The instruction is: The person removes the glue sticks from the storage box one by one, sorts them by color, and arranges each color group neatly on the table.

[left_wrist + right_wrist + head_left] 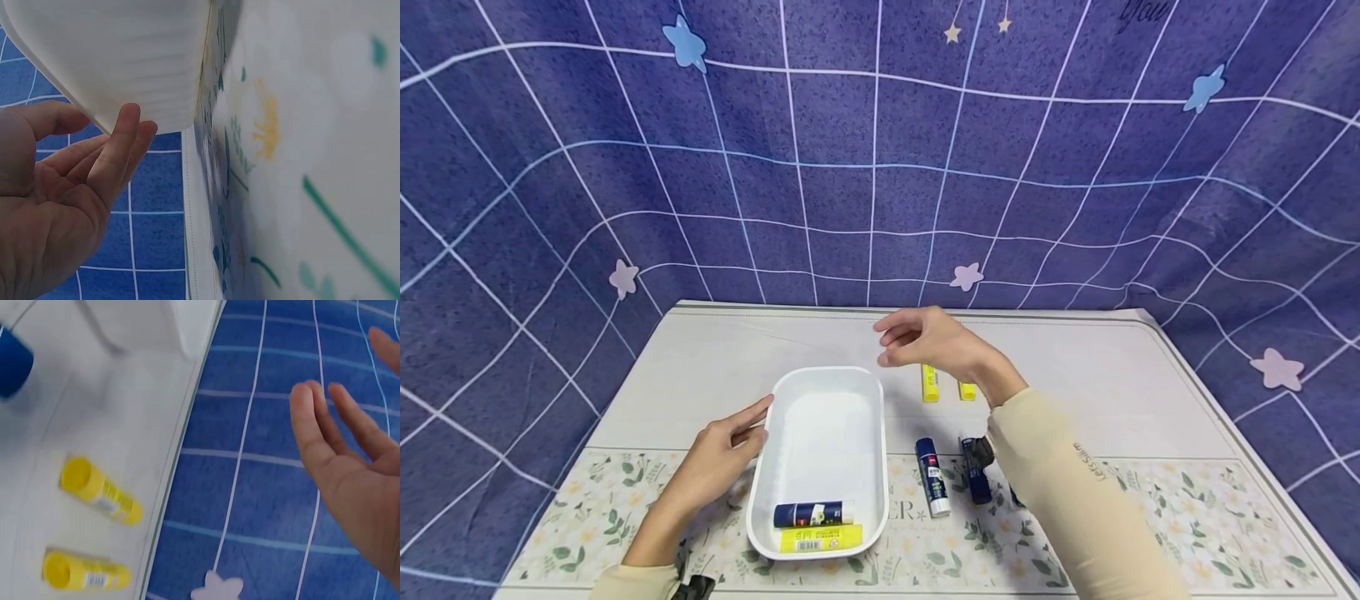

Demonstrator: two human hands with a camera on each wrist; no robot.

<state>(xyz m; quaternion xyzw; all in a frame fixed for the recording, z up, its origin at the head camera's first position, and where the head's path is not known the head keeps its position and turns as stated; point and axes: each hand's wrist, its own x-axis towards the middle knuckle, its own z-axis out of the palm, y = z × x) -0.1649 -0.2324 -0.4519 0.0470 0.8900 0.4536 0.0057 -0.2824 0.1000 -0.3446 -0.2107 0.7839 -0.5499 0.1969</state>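
A white tray (826,446) stands on the table. In its near end, a navy glue stick (801,514) and a yellow glue stick (808,539) lie side by side. My left hand (718,454) touches the tray's left side from outside, with fingers fairly straight against the outer wall in the left wrist view. My right hand (928,337) hovers beyond the tray's far right corner, fingers loosely bent, thumb apart, holding nothing. Below it, two more yellow glue sticks (100,490) lie on the table, partly hidden by the hand in the head view.
Right of the tray lie a navy glue stick with a white end (933,479) and another navy glue stick (976,479). My right sleeve (1075,492) mostly hides a further dark piece. The table (722,350) has a floral front strip; a blue gridded curtain (835,192) hangs behind.
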